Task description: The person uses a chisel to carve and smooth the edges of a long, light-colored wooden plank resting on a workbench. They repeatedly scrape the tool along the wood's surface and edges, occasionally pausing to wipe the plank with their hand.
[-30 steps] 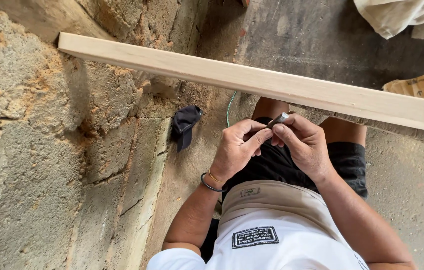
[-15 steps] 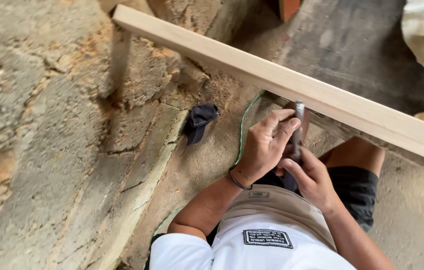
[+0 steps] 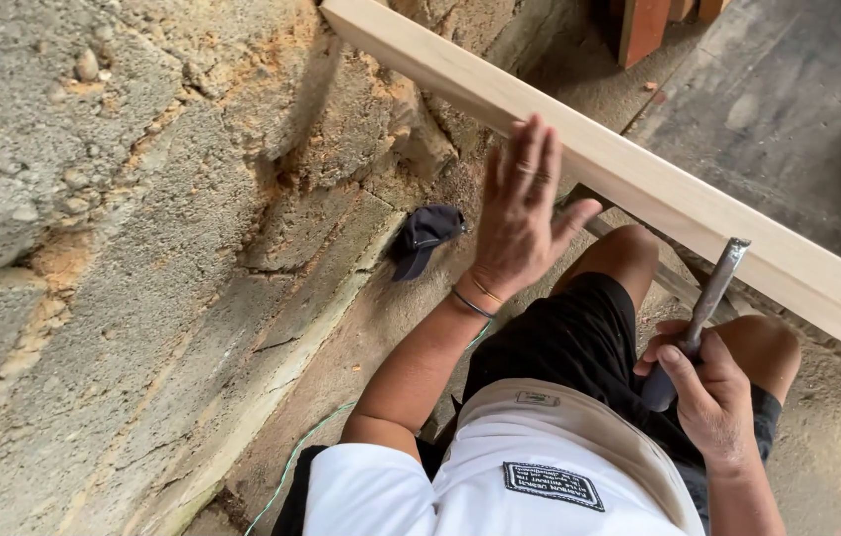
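My left hand [image 3: 518, 220] lay flat, fingers spread, on the plank [image 3: 639, 189]; below the plank, my right hand [image 3: 708, 397] gripped a hammer [image 3: 703, 313], ready to strike.

A rough masonry wall [image 3: 142, 218] fills the left side — grey block with sandy mortar patches. A dark cap [image 3: 424, 236] lies at its base. A green cord [image 3: 293, 469] runs along the floor. Reddish bricks [image 3: 645, 28] stand beyond.
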